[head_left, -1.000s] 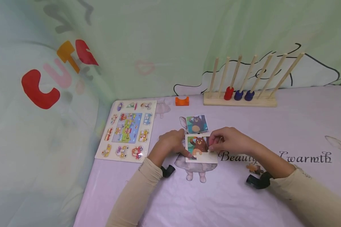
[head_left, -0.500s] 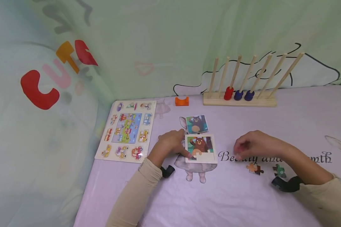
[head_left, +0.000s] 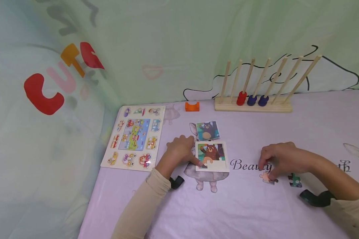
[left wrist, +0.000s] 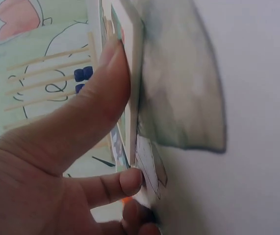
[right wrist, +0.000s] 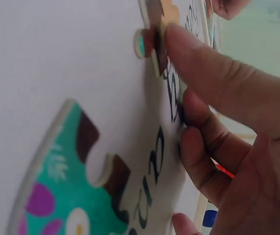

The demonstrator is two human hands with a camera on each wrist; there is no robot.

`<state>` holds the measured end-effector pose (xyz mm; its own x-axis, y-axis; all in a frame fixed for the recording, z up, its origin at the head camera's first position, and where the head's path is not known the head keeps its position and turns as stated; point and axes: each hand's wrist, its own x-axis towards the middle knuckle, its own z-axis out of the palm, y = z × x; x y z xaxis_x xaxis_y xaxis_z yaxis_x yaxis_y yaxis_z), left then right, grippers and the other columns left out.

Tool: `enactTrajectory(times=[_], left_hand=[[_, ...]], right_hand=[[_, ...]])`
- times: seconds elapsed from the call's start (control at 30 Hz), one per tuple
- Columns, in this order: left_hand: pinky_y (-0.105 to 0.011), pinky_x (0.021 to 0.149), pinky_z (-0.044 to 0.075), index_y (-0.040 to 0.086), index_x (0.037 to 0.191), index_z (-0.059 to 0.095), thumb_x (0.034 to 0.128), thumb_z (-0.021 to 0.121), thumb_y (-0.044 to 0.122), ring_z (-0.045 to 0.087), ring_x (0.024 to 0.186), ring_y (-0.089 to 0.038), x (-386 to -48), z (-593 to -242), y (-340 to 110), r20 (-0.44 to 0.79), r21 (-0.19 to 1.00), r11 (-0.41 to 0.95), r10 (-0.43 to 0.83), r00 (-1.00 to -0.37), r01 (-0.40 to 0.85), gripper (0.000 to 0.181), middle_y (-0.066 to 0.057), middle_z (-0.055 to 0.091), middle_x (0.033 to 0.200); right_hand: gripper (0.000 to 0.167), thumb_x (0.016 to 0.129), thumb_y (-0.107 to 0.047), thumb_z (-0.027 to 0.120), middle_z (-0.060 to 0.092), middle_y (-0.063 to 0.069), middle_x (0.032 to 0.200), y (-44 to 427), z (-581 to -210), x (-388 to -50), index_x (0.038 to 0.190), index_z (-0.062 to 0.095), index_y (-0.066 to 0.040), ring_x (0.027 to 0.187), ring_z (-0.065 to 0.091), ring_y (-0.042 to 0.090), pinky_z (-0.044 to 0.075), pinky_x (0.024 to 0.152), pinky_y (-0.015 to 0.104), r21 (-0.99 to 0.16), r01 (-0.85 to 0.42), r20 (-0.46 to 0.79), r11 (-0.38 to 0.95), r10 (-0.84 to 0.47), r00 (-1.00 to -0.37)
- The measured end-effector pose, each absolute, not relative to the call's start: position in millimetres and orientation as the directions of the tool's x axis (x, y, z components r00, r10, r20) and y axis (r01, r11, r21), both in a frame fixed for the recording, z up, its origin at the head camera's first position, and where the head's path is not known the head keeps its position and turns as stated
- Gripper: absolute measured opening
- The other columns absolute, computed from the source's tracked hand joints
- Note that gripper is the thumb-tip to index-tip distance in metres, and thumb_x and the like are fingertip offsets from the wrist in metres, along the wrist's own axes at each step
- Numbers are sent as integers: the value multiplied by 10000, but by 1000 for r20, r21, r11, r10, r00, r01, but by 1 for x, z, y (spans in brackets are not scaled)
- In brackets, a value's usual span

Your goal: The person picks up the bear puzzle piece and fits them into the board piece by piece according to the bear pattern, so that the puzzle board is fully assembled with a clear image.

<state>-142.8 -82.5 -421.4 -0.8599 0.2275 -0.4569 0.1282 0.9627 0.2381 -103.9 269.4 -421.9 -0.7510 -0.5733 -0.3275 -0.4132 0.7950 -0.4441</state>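
Observation:
In the head view my left hand rests at the left edge of a white-framed jigsaw board. Its straight thumb presses on the board's face near the lower left, and a fingertip touches the edge in the left wrist view. A brown bear picture fills much of the board; a pale gap shows at lower right. My right hand is over a tan-and-brown jigsaw piece lying on the cloth. The thumb is at that piece, with the visible fingers apart from it. A green jigsaw piece lies nearby.
A bear picture card lies just behind the board. At left is a vehicle peg puzzle. An orange block and a wooden peg rack with red and blue beads stand along the back curtain.
My right hand has left the board's right edge, moved right and come down at the tan-and-brown piece. The green piece has come into view. My left hand has stayed on the board.

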Motion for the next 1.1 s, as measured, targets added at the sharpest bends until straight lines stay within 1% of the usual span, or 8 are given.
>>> enactTrajectory(times=[0.17, 0.3, 0.4, 0.53, 0.6, 0.77, 0.93, 1.1], left_hand=[[-641, 964, 427, 191, 1394, 529, 607, 940, 580, 405, 1135, -330, -135, -422, -81, -373, 202, 972, 192, -908, 122, 969, -129, 460, 1157], [-648, 993, 414, 215, 1491, 446, 587, 949, 580, 343, 1238, -339, -133, -424, -81, -321, 196, 972, 190, -928, 131, 1097, -135, 405, 1294], [-695, 1103, 319, 208, 1556, 386, 586, 958, 560, 252, 1438, -392, -133, -425, -82, -324, 230, 966, 188, -927, 116, 1179, -164, 340, 1507], [-730, 1182, 113, 224, 1626, 265, 590, 948, 578, 2, 1581, -437, -135, -427, -87, -362, 276, 957, 194, -912, 94, 1290, -169, 113, 1706], [-725, 1189, 73, 242, 1639, 216, 597, 934, 601, -50, 1585, -426, -136, -429, -90, -384, 283, 955, 200, -901, 92, 1316, -154, 22, 1725], [-766, 1159, 42, 290, 1646, 159, 633, 905, 622, -93, 1585, -402, -140, -433, -93, -429, 280, 955, 213, -878, 95, 1301, -119, -77, 1727], [-843, 1082, 24, 324, 1646, 112, 659, 876, 647, -143, 1579, -389, -141, -433, -93, -467, 253, 964, 201, -861, 88, 1289, -91, -137, 1722], [-856, 1066, 22, 316, 1648, 96, 670, 867, 653, -149, 1577, -397, -141, -431, -93, -483, 243, 966, 203, -852, 93, 1290, -91, -152, 1719]], right_hand=[[313, 684, -420, 925, 596, -292, 940, 270, -425, -104, 836, 668, -512, 925, 524, -7, 335, 813, 433, -433, -438, -299, 788, -584, -755], [281, 720, -427, 904, 592, -284, 922, 272, -426, -106, 845, 668, -513, 908, 513, -12, 335, 794, 404, -446, -440, -289, 779, -591, -753], [272, 740, -415, 893, 592, -274, 912, 274, -426, -106, 864, 669, -508, 900, 506, -12, 334, 784, 386, -465, -446, -273, 765, -603, -749], [288, 733, -420, 896, 596, -258, 924, 275, -424, -107, 900, 672, -491, 908, 503, 2, 356, 784, 376, -489, -448, -276, 748, -620, -735], [306, 721, -427, 902, 594, -256, 930, 274, -423, -107, 914, 672, -486, 914, 500, 9, 363, 786, 379, -492, -446, -286, 748, -623, -728], [335, 710, -405, 914, 589, -249, 928, 274, -424, -108, 927, 669, -476, 913, 500, 15, 367, 789, 378, -491, -447, -293, 748, -625, -724], [338, 712, -417, 912, 581, -229, 920, 274, -425, -109, 930, 654, -436, 905, 496, 16, 386, 790, 349, -481, -437, -314, 760, -615, -723], [357, 708, -426, 913, 566, -206, 894, 272, -424, -110, 916, 625, -393, 895, 493, 28, 393, 779, 295, -465, -424, -342, 777, -600, -723]])
